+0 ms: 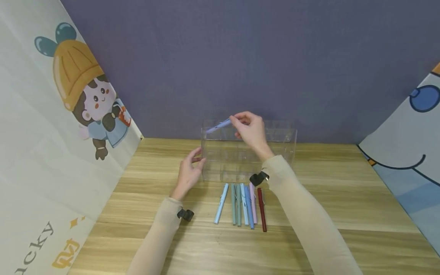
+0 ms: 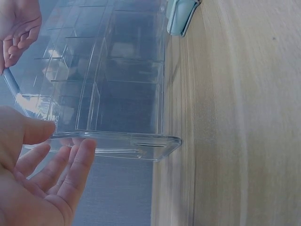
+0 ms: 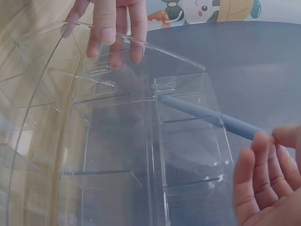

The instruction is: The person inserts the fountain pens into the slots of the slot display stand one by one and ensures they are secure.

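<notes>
While right hand (image 1: 251,130) pinches 1 blue pen (image 1: 219,125) by its end, left hand (image 1: 189,172), fingers loosely spread, touches clear organizer (image 1: 228,166) side; 7 pens (image 1: 238,206) lie in front.

Booth-like setting: cartoon panels (image 1: 27,126), wood-grain table (image 1: 343,194)

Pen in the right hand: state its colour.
Pale lavender-blue; the pen shows best in the head view.

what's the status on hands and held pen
Right hand pinching blue pen, slanted at clear organizer. Left hand touching organizer's left end. No blockage apparent.
</notes>
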`<state>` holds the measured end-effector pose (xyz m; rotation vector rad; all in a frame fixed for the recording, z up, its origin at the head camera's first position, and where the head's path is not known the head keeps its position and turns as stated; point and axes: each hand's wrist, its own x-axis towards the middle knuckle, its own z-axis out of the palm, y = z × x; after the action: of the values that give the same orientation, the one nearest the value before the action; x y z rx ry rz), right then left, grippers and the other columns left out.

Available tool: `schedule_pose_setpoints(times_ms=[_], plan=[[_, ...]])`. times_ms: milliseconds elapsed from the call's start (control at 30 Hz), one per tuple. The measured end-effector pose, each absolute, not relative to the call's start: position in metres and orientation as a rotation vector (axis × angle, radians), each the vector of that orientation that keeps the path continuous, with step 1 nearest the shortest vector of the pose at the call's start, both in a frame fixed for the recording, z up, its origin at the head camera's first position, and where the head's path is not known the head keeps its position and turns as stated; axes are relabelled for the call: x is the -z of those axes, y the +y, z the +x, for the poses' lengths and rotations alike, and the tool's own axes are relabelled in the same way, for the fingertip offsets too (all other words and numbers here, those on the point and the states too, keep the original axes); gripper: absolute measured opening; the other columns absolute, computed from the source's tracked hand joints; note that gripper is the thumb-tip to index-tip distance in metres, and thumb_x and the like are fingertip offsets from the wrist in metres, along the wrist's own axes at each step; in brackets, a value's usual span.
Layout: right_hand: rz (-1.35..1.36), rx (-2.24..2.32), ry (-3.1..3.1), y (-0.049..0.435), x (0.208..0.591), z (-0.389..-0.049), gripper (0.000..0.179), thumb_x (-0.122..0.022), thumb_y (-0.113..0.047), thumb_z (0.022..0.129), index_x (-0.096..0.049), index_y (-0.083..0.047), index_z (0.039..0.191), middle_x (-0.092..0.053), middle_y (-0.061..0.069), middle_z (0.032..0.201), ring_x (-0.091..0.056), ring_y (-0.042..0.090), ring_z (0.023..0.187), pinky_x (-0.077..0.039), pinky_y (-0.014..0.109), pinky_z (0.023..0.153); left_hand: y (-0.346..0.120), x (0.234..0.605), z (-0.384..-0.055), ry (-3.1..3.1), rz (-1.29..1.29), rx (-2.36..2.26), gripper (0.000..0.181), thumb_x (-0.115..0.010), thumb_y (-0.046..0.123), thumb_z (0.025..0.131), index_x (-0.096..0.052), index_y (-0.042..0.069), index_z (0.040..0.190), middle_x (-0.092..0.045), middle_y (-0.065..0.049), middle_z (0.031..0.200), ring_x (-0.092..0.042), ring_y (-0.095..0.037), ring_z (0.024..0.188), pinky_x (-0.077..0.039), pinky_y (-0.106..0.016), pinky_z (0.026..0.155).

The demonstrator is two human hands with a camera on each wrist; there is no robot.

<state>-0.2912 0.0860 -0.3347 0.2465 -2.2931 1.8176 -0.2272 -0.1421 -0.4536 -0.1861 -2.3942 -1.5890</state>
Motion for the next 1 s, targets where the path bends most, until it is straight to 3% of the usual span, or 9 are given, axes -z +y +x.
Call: schedule_pose_setpoints(times_ms=[200,433,533,833,1000], plan=[[0.25,-1.776,-2.33,0.0895,0.3346,-0.2947,0.033,-0.075,-0.038,0.1,-0.075,-0.008,0.114,-0.078,0.007,0.094,-0.07,0.015,0.058,-0.066,0.026,0.061,-0.1396,0.4524,-0.2287,-2.399,-0.181,1.591,0.05,-0.068,0.003,0.101,-0.056,0.0,0.15,-0.063,-0.024,0.147,-0.069,-0.044,0.123,-0.064,-0.051,0.1],[0.274,-1.813,-2.354,0.0909,0.3336,-0.2984,0.029,-0.075,-0.034,0.101,-0.076,-0.009,0.115,-0.077,0.002,0.092,-0.07,0.016,0.06,-0.067,0.033,0.065,-0.1373,0.4511,-0.2301,-2.395,-0.16,1.602,0.05,-0.068,0.004,0.102,-0.055,0.0,0.15,-0.063,-0.024,0.148,-0.069,-0.043,0.125,-0.064,-0.051,0.102],[0.279,-1.856,-2.353,0.0912,0.3341,-0.3,0.028,-0.076,-0.032,0.101,-0.075,-0.01,0.117,-0.077,0.003,0.092,-0.07,0.019,0.061,-0.068,0.038,0.067,-0.1369,0.4506,-0.2309,-2.392,-0.154,1.606,0.05,-0.067,0.003,0.101,-0.055,0.0,0.15,-0.063,-0.024,0.148,-0.068,-0.044,0.125,-0.063,-0.052,0.102],[0.268,-1.88,-2.324,0.094,0.3344,-0.3016,0.037,-0.075,-0.039,0.1,-0.072,-0.009,0.121,-0.076,0.004,0.09,-0.065,0.013,0.056,-0.062,0.024,0.057,-0.1378,0.4517,-0.2318,-2.392,-0.167,1.601,0.05,-0.068,0.003,0.101,-0.057,0.001,0.149,-0.064,-0.023,0.147,-0.069,-0.044,0.124,-0.064,-0.051,0.101],[0.285,-1.851,-2.353,0.0925,0.3322,-0.3013,0.028,-0.075,-0.033,0.101,-0.075,-0.008,0.114,-0.077,0.015,0.1,-0.07,0.026,0.063,-0.061,0.023,0.056,-0.1379,0.4515,-0.2316,-2.391,-0.168,1.603,0.049,-0.068,0.003,0.101,-0.057,0.001,0.149,-0.064,-0.023,0.146,-0.069,-0.044,0.124,-0.064,-0.051,0.1]])
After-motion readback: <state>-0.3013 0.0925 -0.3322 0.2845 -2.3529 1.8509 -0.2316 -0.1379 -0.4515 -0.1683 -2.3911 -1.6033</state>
